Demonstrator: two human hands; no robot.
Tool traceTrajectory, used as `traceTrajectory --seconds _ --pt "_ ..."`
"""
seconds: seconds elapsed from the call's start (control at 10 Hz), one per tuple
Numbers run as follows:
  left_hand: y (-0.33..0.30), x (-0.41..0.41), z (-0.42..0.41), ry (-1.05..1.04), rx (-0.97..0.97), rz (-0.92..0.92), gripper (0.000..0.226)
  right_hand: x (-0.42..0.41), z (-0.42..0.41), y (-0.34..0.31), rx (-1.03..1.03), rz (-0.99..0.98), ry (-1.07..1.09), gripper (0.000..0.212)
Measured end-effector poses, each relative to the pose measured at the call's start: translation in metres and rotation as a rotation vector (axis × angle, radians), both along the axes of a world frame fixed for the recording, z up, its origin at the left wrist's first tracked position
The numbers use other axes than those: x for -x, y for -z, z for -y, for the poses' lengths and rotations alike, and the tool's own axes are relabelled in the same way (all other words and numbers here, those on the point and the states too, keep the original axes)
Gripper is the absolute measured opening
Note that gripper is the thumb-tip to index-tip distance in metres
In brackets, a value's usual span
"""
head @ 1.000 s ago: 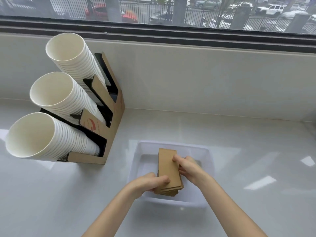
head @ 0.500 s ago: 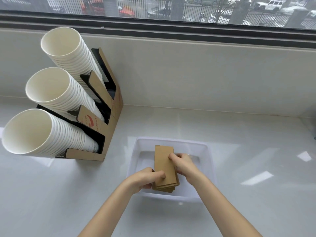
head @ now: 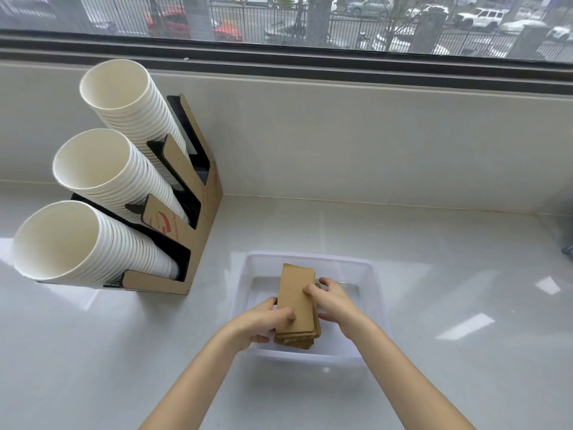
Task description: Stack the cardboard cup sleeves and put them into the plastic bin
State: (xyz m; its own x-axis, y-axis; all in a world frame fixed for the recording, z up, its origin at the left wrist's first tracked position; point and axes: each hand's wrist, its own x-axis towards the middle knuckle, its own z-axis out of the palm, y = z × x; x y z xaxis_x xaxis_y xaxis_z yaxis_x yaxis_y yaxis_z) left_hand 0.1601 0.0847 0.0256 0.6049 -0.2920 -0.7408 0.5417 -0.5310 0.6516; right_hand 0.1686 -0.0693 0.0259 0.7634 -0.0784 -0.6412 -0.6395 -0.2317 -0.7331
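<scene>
Both forearms reach fwd; left hand (head: 257,321) & right hand (head: 333,301) grip sleeve stack (head: 296,305) over plastic bin (head: 376,293) at worktop's (head: 434,243) near edge; window behind.

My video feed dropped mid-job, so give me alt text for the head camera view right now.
Both hands, left hand and right hand, grip a stack of brown cardboard sleeves inside a clear plastic bin on a white counter. To the left, a cardboard holder carries three tilted stacks of white paper cups below a window.
</scene>
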Motion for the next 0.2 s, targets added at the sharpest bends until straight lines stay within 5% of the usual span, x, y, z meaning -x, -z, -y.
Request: traceTrajectory --seconds 0.2 --pt "-0.007 -0.004 -0.005 0.023 -0.144 0.075 0.065 0.003 0.006 -0.016 0.144 0.048 -0.074 0.069"
